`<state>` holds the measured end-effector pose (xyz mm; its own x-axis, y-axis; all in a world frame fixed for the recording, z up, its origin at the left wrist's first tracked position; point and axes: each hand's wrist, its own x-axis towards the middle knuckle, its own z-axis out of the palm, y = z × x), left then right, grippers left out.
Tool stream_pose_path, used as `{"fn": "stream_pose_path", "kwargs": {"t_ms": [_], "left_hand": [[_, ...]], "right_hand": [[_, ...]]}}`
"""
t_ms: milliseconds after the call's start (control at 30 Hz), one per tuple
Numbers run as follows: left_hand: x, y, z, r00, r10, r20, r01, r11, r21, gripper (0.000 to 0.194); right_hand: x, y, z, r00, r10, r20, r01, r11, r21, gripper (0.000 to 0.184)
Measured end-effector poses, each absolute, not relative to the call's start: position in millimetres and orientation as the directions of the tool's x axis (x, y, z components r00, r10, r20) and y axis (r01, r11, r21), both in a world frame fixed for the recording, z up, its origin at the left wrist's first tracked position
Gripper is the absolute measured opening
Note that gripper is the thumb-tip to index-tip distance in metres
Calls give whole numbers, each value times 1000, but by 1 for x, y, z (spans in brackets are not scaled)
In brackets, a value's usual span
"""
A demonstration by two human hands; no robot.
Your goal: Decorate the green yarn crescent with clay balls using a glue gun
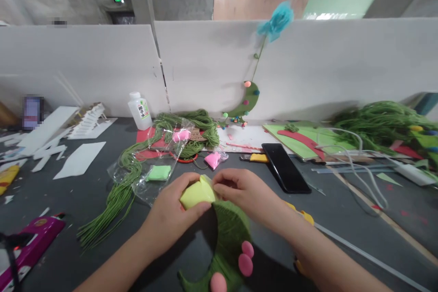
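A packet of yellow modelling clay (195, 194) in clear wrapping sits in my left hand (173, 207), whose fingers and thumb are wrapped round it. At the packet's right edge, my right hand (239, 189) pinches the wrapping, its fingertips close together. Just below lies a green crescent-shaped piece (228, 237), with pink balls (245, 264) stuck along its outer edge. Left of my hands, a green clay packet (159, 173) rests by a clear plastic bag (142, 189). A pink clay packet (215, 159) lies beyond my fingers.
Bundles of green cord (119, 200) spread at left, near a white bottle (140, 112). A black phone (285, 169) lies by a yellow utility knife (258, 158). A finished-looking crescent (251, 98) with a blue flower (281, 19) stands behind. White cables (356, 178) and a purple device (37, 242) flank the table.
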<state>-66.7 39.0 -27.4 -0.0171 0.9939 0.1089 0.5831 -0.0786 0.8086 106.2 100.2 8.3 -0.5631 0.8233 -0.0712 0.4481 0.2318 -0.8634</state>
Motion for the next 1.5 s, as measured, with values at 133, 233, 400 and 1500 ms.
{"fn": "stream_pose_path", "kwargs": {"t_ms": [133,233,400,1500], "left_hand": [[-73,39,-27,63,989,131,492,-145,858,31],[-77,40,-29,72,974,214,435,-224,872,31],[-73,41,-32,-71,895,441,655,-291,697,30],[-57,35,-32,-56,997,-50,120,56,991,27]], "right_hand": [[113,104,10,-646,747,-155,259,24,-966,10],[114,105,7,-705,682,-192,84,-189,-978,12],[108,103,4,-596,792,-136,135,-68,-989,15],[91,85,-8,-561,828,-24,209,113,-971,9]]}}
